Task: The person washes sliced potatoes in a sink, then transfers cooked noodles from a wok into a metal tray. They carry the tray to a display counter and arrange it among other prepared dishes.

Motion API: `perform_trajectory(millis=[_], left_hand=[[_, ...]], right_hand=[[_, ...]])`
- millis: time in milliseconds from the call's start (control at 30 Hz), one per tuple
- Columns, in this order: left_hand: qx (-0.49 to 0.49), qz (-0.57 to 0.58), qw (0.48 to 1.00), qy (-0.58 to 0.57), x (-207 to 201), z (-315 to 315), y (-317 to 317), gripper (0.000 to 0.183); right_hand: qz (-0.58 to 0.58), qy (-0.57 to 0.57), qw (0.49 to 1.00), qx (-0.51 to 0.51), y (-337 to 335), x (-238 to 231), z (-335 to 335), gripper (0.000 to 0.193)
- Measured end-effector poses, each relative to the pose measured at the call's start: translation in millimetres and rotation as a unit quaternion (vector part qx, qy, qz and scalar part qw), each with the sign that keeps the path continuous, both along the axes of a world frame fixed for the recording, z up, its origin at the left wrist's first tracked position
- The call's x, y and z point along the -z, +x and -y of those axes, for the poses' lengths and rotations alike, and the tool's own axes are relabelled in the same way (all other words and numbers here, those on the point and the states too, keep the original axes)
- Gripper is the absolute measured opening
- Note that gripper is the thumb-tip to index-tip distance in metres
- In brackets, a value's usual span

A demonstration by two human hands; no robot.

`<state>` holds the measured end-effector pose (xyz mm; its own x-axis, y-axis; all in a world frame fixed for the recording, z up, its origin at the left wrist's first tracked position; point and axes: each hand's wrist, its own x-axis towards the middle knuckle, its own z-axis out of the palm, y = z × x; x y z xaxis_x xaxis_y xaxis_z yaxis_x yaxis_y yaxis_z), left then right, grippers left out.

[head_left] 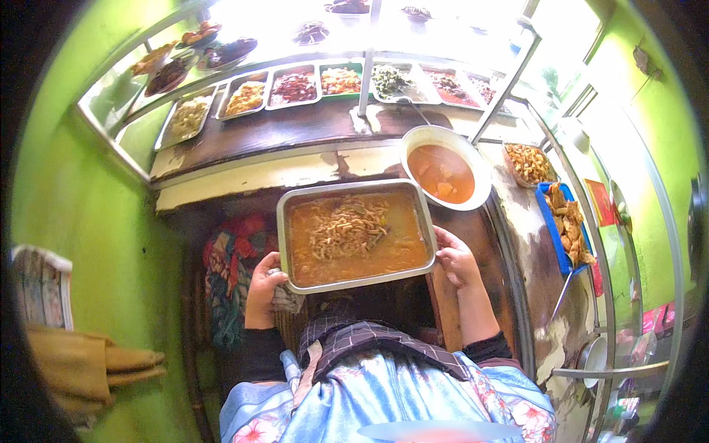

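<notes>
Between my two hands I hold a rectangular metal tray (285,272) in front of my body. In it lies an orange-brown, soupy dish (347,229) with a heap of pale strips in the middle. My left hand (264,288) grips the tray's lower left edge, thumb on the rim, with a greyish cloth (288,301) by its fingers. On the right side, my right hand (456,258) is closed around the tray's edge. Just past the tray's far right corner stands a round white basin (408,151) of orange soup with pale chunks.
Several food trays (294,86) line the wooden shelf (221,144) behind a metal-framed display. A blue basket (567,227) of fried pieces and a container of brown food (529,162) stand at right. Colourful cloths (235,258) hang at left, near folded newspapers (43,288).
</notes>
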<state>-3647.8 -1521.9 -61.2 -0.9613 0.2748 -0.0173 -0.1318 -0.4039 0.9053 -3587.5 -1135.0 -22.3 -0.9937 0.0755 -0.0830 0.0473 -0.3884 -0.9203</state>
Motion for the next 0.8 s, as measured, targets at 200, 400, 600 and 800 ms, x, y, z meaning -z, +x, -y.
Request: perform_trajectory(millis=[200,400,600,800], left_hand=[[0.021,-0.020,1.000,-0.006,0.7,15.5,-134.7,0.031],[0.002,-0.010,1.000,-0.022,18.5,37.9,-249.9,0.031],[0.012,0.012,1.000,0.023,40.7,43.0,-329.1,0.028],[0.006,0.000,1.000,0.025,56.8,40.9,-367.7,0.026]], right_hand=[[0.011,0.083,0.996,0.009,-134.8,-6.6,22.3,0.064],[0.038,0.201,0.979,-0.009,-263.3,-9.1,42.7,0.064],[0.039,0.270,0.962,-0.029,-364.4,12.9,48.6,0.060],[0.038,0.322,0.946,0.012,-420.5,37.9,45.5,0.050]])
